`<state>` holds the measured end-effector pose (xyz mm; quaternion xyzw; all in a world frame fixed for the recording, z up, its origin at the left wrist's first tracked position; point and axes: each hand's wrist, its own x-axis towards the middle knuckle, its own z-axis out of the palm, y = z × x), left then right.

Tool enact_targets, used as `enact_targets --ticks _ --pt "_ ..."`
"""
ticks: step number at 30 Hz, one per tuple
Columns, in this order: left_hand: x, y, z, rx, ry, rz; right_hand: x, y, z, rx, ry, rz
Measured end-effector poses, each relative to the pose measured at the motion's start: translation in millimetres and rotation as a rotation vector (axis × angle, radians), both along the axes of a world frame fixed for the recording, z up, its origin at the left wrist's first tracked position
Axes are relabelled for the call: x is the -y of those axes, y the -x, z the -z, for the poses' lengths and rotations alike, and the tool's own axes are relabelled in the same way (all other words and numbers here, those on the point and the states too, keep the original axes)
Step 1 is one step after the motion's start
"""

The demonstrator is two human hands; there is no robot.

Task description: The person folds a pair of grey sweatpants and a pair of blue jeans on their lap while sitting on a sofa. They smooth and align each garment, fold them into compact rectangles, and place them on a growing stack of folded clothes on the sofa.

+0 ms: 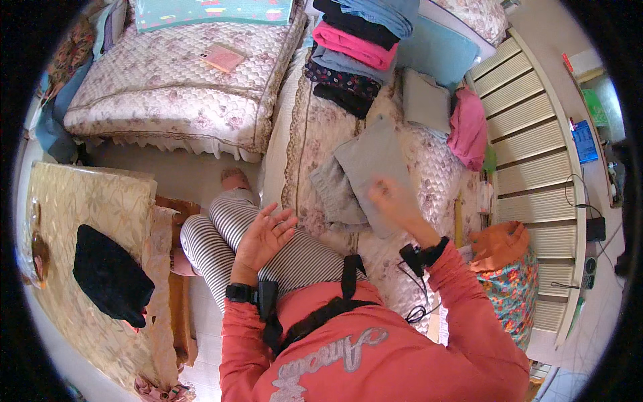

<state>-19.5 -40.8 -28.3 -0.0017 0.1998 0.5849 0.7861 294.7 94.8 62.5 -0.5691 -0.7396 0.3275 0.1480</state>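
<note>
A grey knit garment (374,166), partly folded, lies on the bed beside my lap. Its ribbed, gathered section (334,193) sticks out at the left. Over the smooth folded panel is my right hand (389,198), blurred, its fingers seemingly curled; whether it touches or grips the cloth cannot be told. My left hand (266,233) is above my striped trousers (296,261), palm up with its fingers apart and nothing in it. Beyond the grey garment rises a stack of folded clothes (354,42) in blue, black, pink and patterned cloth.
A folded grey cloth (426,100) and a pink cloth (468,128) lie near the slatted headboard (532,145). At right stands a flowered bag (507,281). A black folded cloth (113,276) rests on the covered table (90,201) at left. A phone (223,58) lies on the other bed (166,95).
</note>
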Motion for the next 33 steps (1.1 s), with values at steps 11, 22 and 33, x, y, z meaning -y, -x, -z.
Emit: enact_targets --ticks 11,22,33 --pt "1 2 2 0.034 -0.031 0.010 -32 35 89 0.369 -0.342 0.021" --pt "13 9 6 0.086 -0.057 -0.022 25 31 87 0.426 -0.511 0.015" --pt "13 10 7 0.096 -0.064 -0.003 -25 5 39 0.102 -0.116 0.235"
